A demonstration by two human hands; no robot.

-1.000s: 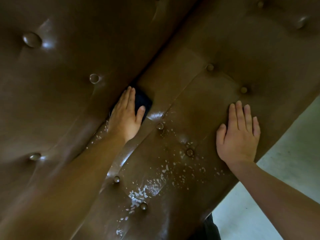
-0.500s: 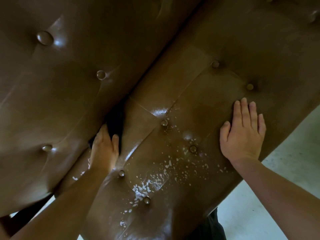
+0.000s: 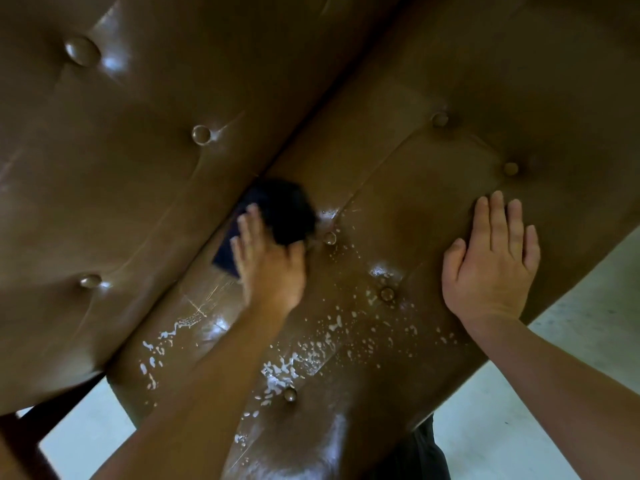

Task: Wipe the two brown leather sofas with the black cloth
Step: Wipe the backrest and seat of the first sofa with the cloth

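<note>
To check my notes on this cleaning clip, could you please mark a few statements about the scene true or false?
1. The left hand presses the black cloth onto the brown leather. True.
2. The right hand grips a spray bottle. False: it rests flat on the leather, holding nothing.
3. White droplets speckle the leather between the hands. True.
4. The cloth lies on the floor. False: it is on the leather, under the left hand.

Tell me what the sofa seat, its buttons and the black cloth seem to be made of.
Sofa seat: brown leather or leather-look vinyl, cannot tell which; smooth, glossy, bright highlights, white droplets beading. Buttons: seemingly covered in the same shiny brown skin. Black cloth under the left hand: soft matte fabric, no shine, weave too blurred to tell.
</note>
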